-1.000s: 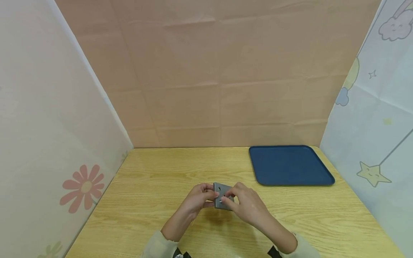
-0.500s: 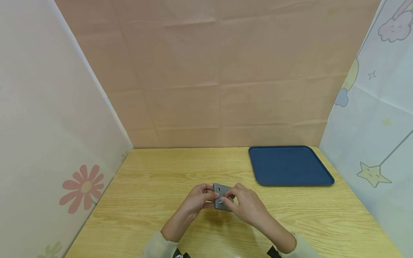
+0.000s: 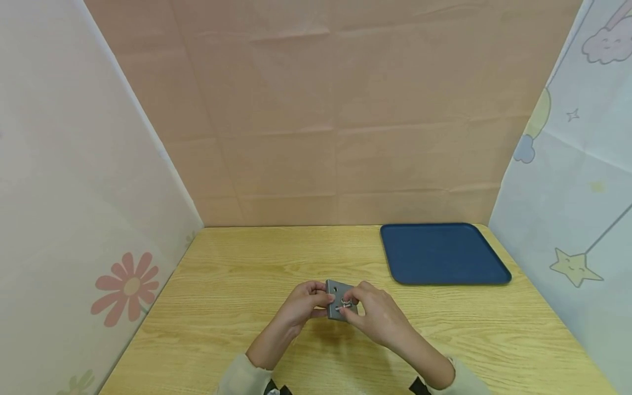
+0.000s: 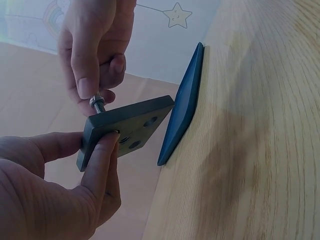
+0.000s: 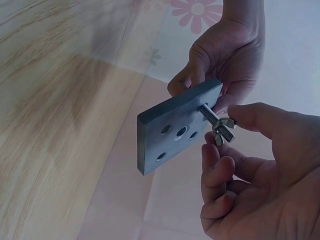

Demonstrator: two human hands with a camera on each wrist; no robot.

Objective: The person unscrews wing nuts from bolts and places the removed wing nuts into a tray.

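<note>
My left hand [image 3: 305,307] grips a grey metal plate [image 5: 165,132] by its edge, thumb on one face and fingers on the other, above the table. Several round holes pierce the plate, and a threaded bolt [image 5: 209,114] sticks out of a hole near one corner. On that bolt sits a silver wing nut [image 5: 223,127], with some thread showing beyond it. My right hand [image 3: 379,314] has its thumb and index finger at the nut's two wings, pinching it. In the left wrist view, a left fingertip [image 4: 116,136] presses the plate's back face; the bolt's head is hidden there.
A blue tray [image 3: 444,255] lies at the back right of the wood-grain table [image 3: 257,258]. Behind the table rises a tan paper backdrop [image 3: 316,120]. Patterned white sheets stand on the left [image 3: 64,181] and right [image 3: 582,181].
My right thumb and index finger have shifted on the wing nut, so more of it and the bolt shows between them. The left hand and plate stay nearly still.
</note>
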